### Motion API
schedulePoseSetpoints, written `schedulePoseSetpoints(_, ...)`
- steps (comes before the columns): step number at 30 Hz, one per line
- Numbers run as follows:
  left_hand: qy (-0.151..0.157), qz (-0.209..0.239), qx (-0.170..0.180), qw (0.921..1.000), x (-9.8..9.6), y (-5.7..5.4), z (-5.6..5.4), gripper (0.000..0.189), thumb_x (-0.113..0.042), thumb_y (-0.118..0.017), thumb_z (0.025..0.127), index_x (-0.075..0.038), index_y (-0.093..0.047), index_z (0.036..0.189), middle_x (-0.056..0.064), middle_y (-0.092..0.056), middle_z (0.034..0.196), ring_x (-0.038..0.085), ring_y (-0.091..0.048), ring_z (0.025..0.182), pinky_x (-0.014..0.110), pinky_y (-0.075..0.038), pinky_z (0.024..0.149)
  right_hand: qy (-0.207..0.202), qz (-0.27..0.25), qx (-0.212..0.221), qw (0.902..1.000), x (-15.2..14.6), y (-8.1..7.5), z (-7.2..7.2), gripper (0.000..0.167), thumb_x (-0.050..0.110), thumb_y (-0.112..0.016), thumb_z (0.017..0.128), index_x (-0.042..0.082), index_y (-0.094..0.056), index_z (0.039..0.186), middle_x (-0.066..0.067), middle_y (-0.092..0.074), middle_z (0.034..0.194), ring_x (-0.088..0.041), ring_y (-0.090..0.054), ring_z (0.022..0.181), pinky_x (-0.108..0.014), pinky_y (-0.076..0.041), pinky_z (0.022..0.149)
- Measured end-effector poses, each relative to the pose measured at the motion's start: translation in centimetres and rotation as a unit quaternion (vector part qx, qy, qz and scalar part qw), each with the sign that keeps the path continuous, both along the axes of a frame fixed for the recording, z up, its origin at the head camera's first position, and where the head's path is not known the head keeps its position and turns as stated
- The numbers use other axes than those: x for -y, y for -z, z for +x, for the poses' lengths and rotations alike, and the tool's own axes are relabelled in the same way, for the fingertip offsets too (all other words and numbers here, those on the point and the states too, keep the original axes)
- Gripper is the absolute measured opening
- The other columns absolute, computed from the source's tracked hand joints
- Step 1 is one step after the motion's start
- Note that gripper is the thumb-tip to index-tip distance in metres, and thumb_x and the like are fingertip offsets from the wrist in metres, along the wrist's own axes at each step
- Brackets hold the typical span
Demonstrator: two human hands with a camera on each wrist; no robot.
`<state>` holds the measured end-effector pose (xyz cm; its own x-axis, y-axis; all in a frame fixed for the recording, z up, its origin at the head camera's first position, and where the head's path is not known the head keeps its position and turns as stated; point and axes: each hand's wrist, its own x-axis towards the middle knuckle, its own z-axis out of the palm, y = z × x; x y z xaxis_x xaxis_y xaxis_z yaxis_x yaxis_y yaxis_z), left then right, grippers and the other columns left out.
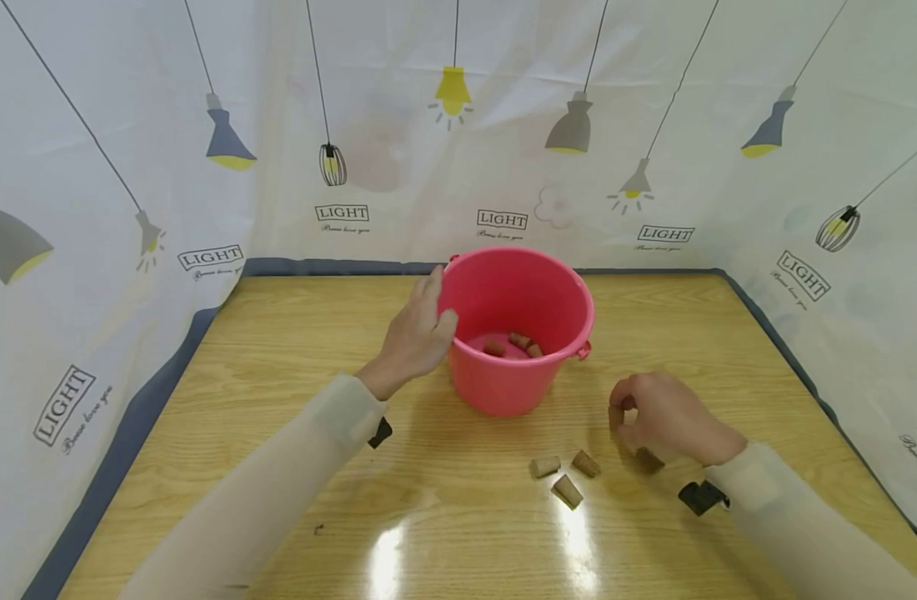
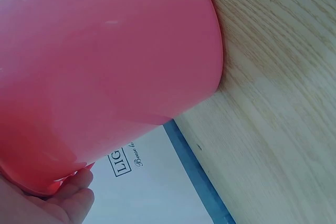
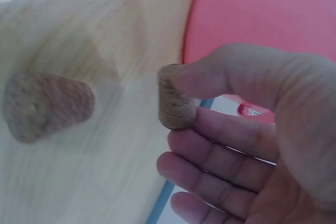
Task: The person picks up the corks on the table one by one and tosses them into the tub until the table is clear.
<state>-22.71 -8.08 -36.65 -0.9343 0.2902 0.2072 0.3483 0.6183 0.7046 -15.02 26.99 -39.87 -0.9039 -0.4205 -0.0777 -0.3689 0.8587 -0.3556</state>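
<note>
A pink bucket stands upright on the wooden table, with several brown corks lying at its bottom. My left hand holds the bucket's rim on its left side, fingertips close by the handle lug in the left wrist view. To the right of the bucket, my right hand pinches a tapered cork between thumb and index finger, the other fingers loosely bent. Another cork lies on the table just below that hand. Three more loose corks are grouped in front of the bucket.
The wooden table has a white cloth screen printed with lamps behind it and along both sides. A dark blue band runs along the screen's lower edge. A tiny dark speck marks the front left of the table.
</note>
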Motion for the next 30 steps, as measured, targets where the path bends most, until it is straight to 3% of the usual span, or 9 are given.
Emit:
schedulePoseSetpoints(7, -0.003, -0.003, 0.002, 1.0000, -0.1, 0.0, 0.1, 0.071, -0.024, -0.035, 0.099, -0.001, -0.014, 0.163, 0.014, -0.026, 0.164, 0.032, -0.042, 0.140, 0.056, -0.039, 0.112, 0.008, -0.022, -0.055, 0.9982, -0.3, -0.8, -0.2, 0.018, 0.011, -0.081, 0.078, 0.024, -0.069, 0.077, 0.010, -0.068, 0.081, -0.018, -0.067, 0.084, -0.043, -0.056, 0.078)
schedulePoseSetpoints(16, -0.001, -0.002, 0.005, 1.0000, 0.0, -0.1, 0.0, 0.071, -0.022, -0.036, 0.100, -0.003, -0.012, 0.164, 0.013, -0.026, 0.164, 0.031, -0.043, 0.139, 0.055, -0.040, 0.112, 0.034, -0.070, -0.110, 0.9908, -0.4, -2.0, -0.4, 0.015, 0.012, -0.079, 0.081, 0.026, -0.074, 0.080, 0.011, -0.071, 0.085, -0.015, -0.063, 0.083, -0.040, -0.053, 0.076)
schedulePoseSetpoints(22, 0.001, -0.002, 0.005, 1.0000, 0.0, -0.1, 0.0, 0.071, -0.023, -0.036, 0.100, -0.003, -0.012, 0.164, 0.013, -0.025, 0.165, 0.031, -0.042, 0.140, 0.056, -0.039, 0.112, 0.058, -0.109, -0.162, 0.9790, -0.2, -2.7, -0.4, 0.010, 0.013, -0.079, 0.082, 0.023, -0.076, 0.083, 0.008, -0.073, 0.086, -0.014, -0.064, 0.080, -0.034, -0.050, 0.069)
schedulePoseSetpoints(30, 0.003, 0.000, 0.006, 1.0000, 0.0, 0.0, 0.0, 0.072, -0.022, -0.036, 0.099, -0.003, -0.012, 0.164, 0.013, -0.024, 0.165, 0.032, -0.042, 0.140, 0.056, -0.039, 0.113, 0.083, -0.165, -0.217, 0.9586, 0.3, -3.5, -0.5, 0.010, 0.011, -0.081, 0.083, 0.017, -0.078, 0.091, 0.007, -0.075, 0.085, -0.011, -0.065, 0.082, -0.028, -0.050, 0.071)
